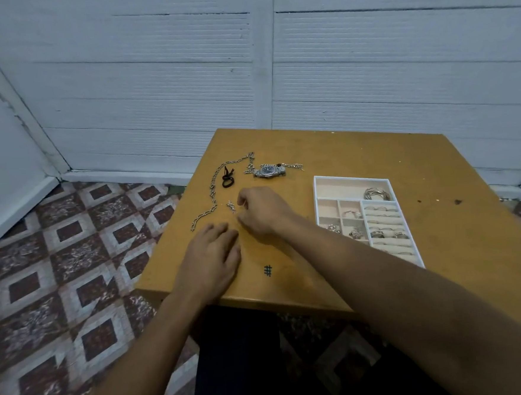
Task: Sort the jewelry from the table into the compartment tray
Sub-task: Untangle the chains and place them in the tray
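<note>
Left hand [214, 256] flat on worktop [358, 153], fingers straight and together, likely bracing; right hand [263, 211] curled beside 1 small silver piece [231, 206], pinch not discernible; chain [214, 188] and watch [269, 170] lie loose beyond, part-filled compartment tray [316, 199] to the right.

Smooth wooden table [358, 159], shiny metal watch [269, 170], white tray [316, 199].

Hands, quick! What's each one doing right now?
Left hand: open, flat on the table.
Right hand: fingers curled; cannot tell if holding anything.
</note>
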A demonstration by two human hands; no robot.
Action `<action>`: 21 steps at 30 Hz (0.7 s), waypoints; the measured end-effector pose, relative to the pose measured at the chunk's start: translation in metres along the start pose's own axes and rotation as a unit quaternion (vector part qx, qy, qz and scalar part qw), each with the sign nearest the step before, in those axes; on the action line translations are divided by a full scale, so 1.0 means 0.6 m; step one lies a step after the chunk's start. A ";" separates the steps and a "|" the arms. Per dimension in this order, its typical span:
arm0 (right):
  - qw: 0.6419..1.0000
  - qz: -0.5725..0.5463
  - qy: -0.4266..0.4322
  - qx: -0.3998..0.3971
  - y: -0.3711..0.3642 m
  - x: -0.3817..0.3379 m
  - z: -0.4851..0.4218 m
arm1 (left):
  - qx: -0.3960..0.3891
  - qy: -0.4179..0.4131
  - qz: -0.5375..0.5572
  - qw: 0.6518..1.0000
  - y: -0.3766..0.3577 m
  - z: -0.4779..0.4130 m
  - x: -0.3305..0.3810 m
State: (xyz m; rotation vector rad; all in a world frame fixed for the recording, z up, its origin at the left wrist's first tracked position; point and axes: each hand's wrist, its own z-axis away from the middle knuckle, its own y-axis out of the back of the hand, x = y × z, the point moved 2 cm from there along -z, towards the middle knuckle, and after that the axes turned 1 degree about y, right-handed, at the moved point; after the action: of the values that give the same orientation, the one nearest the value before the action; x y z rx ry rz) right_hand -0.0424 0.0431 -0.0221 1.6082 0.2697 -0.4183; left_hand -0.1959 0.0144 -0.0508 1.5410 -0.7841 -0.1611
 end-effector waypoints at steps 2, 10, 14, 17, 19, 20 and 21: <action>1.000 0.007 -0.013 0.014 -0.012 -0.008 -0.012 | 0.003 -0.002 -0.002 1.000 -0.003 0.001 -0.001; 0.998 -0.009 -0.042 0.048 -0.028 -0.021 -0.024 | 0.023 0.000 0.007 1.000 -0.013 0.003 -0.005; 0.998 -0.010 -0.039 0.049 -0.025 -0.023 -0.017 | 0.024 0.002 0.014 1.000 -0.012 0.006 -0.003; 0.998 -0.041 -0.028 0.048 -0.017 -0.019 -0.009 | 0.032 0.012 0.050 0.998 -0.007 0.006 -0.003; 0.997 -0.070 -0.021 0.039 -0.006 -0.016 -0.005 | 0.049 0.026 0.090 0.994 -0.001 0.003 -0.002; 0.996 -0.084 -0.015 0.035 0.001 -0.014 -0.003 | 0.061 0.034 0.105 0.992 0.003 0.001 0.000; 0.995 -0.095 -0.010 0.031 0.008 -0.011 -0.002 | 0.072 0.043 0.118 0.989 0.008 -0.001 0.002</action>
State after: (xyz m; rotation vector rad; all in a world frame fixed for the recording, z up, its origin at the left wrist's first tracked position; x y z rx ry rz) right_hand -0.0464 0.0444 -0.0148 1.6443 0.3997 -0.5940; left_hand -0.1966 0.0145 -0.0460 1.5648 -0.9186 0.1385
